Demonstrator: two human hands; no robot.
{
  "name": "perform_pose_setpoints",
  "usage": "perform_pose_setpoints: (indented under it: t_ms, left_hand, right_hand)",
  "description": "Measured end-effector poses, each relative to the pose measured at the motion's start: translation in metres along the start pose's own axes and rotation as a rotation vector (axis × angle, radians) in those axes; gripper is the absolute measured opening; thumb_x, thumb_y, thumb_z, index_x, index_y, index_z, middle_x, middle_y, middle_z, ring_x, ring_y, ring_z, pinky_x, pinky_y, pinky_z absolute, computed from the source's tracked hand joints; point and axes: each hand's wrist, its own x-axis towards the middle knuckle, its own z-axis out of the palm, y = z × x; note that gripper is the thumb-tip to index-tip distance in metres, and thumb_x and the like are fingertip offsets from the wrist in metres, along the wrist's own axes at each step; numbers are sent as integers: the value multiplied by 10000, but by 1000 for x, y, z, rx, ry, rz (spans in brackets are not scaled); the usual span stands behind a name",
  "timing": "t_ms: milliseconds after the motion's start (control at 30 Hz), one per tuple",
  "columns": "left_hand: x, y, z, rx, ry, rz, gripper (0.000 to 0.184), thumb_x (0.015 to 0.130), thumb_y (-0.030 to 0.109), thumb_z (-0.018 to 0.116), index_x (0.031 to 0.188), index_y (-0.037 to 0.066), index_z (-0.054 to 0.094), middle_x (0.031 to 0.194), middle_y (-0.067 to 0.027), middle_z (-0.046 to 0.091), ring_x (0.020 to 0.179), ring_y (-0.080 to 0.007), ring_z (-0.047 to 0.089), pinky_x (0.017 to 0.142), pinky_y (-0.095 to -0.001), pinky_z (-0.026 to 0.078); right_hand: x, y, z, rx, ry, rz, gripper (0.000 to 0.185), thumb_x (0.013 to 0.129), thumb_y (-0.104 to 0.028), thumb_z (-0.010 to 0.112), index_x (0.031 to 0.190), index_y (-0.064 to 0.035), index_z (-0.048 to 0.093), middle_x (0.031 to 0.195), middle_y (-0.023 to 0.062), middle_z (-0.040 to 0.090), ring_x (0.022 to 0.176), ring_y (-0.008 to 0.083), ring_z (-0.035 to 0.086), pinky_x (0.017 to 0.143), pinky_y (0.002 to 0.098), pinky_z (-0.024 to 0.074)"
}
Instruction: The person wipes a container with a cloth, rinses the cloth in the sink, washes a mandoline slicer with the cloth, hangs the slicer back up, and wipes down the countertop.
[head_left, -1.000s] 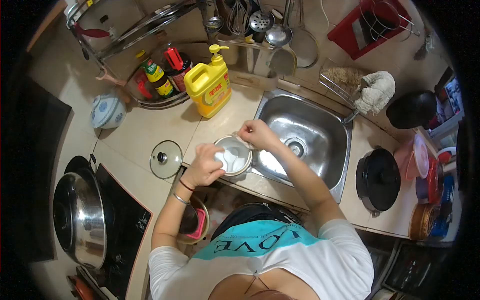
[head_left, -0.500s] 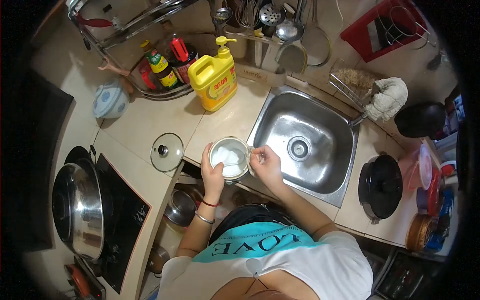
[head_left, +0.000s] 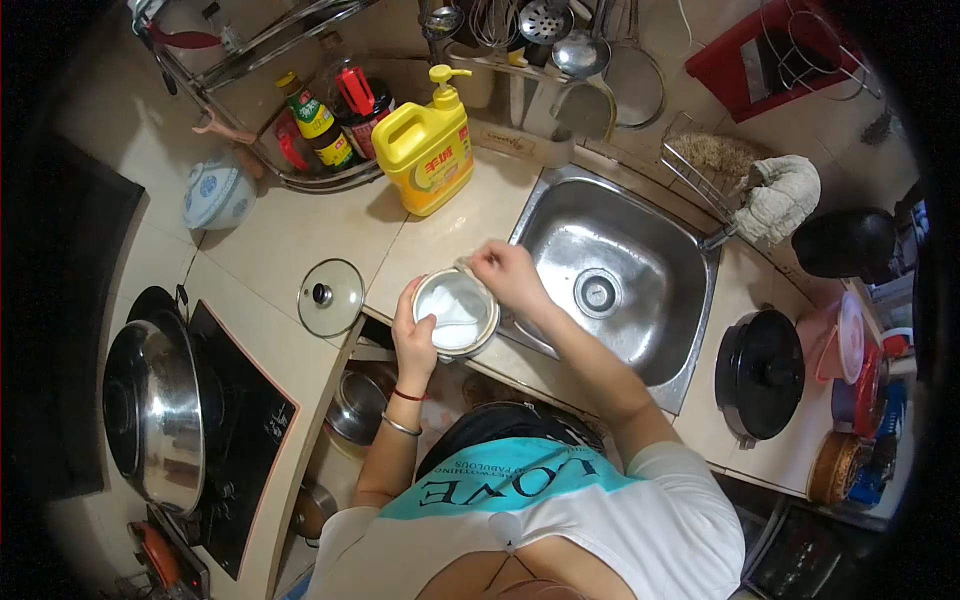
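My left hand (head_left: 415, 335) grips the near-left side of a small round pot (head_left: 492, 335), its thumb over the rim. The pot is tipped so its pale inside shows; something white (head_left: 450, 305) is in there, and I cannot tell what. Closed fingers of my right hand (head_left: 508, 278) pinch a small, pale, crumpled cloth (head_left: 463, 264) against the pot's far-right rim. Left of the pot, a glass lid (head_left: 338, 298) with a black knob lies on the counter. Behind it stands a yellow pump jug (head_left: 428, 160).
A steel sink (head_left: 640, 350) is to the right, its tap (head_left: 715, 238) wrapped in cloth. Further right sits a black round pan (head_left: 745, 375). A large steel pot (head_left: 170, 430) stands on the black cooktop (head_left: 245, 430) at left. Bottles (head_left: 320, 125) fill a corner rack.
My right hand has moved with the cloth from the pot's right side up to its far rim. The pot has shifted and turned slightly in my left hand.
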Motion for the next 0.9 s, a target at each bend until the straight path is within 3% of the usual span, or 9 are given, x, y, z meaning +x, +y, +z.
perform_pose_setpoints:
  t_ms: [133,233,367,533,733,833,900]
  left_hand:
    - [-1,-4,2,-79,-32,-28,542,704,-19,436,1242,-78,436,1207,-164,533,1150,-233,499,1012,-314,346]
    - [4,-6,-2,-118,-92,-56,542,702,-18,443,1241,-76,436,1216,-155,528,1159,-218,493,1016,-309,341]
    - [16,-8,-10,-210,-222,-121,558,692,-19,446,1248,-70,437,1222,-148,527,1161,-212,492,1018,-304,340]
    - [34,-8,-21,-211,-357,-114,572,685,-18,446,1255,-67,440,1207,-135,540,1152,-202,497,1011,-297,346]
    - [50,-13,-34,-89,-475,-154,583,691,-29,455,1273,-47,442,1180,-105,552,1102,-152,510,967,-272,372]
    - [61,-15,-38,-159,-559,-245,581,701,-25,468,1281,-47,442,1162,-100,563,1086,-143,516,957,-265,378]
    - [61,-13,-36,-205,-534,-219,571,710,-11,481,1280,-41,449,1140,-98,575,1067,-151,529,949,-268,389]
  right_hand:
    - [-62,4,1,110,243,62,124,816,-109,635,857,8,631,767,68,644,736,94,576,684,253,465]
    - [-81,8,7,243,282,100,167,806,-148,649,858,10,626,821,125,672,774,145,611,706,281,475]
    - [-63,-3,-16,183,56,267,166,789,-142,660,830,14,621,770,95,653,717,133,584,684,271,467]
    - [-12,-5,-20,100,-112,173,144,778,-128,644,803,14,638,749,57,636,702,101,560,672,250,463]
    - [50,-11,1,19,-393,41,121,730,-108,623,730,12,642,665,94,642,622,135,588,601,281,480]
    - [45,-25,0,-39,-392,102,147,787,-125,613,773,17,646,675,35,619,633,103,553,605,260,469]
    - [24,-25,-2,-56,-199,113,144,787,-120,611,777,19,647,683,39,624,640,96,549,609,259,466]
